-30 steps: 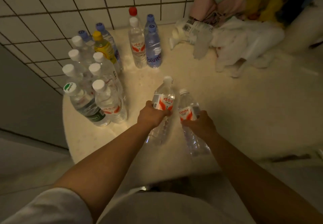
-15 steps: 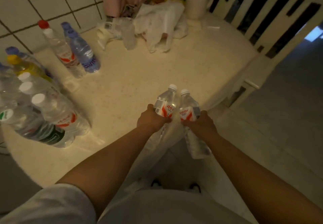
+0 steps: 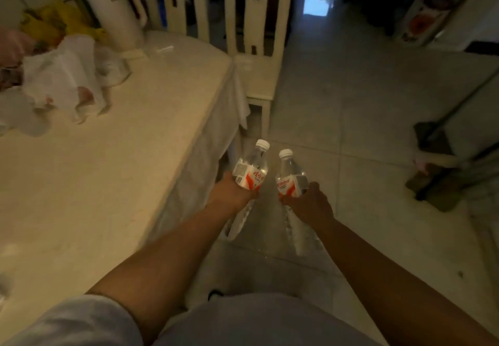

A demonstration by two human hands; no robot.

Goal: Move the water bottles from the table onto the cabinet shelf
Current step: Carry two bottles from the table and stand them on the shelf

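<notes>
The left hand point(image 3: 232, 193) grips one water bottle point(image 3: 249, 174); the right hand point(image 3: 310, 204) grips a second bottle point(image 3: 290, 178). Both hang over the floor point(image 3: 364, 108), at three o'clock of the table point(image 3: 108, 156).

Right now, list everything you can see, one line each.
water bottles: 2, clear with white caps and red-white labels, one in the left hand, one in the right hand, over the floor
table: 1, cream, left
jug: 1, white, far end of table
plastic bags: several, white, yellow, pink, on table
chairs: 2, cream, beyond table
floor: grey tiles
left hand: grips one bottle
right hand: grips the other
</notes>
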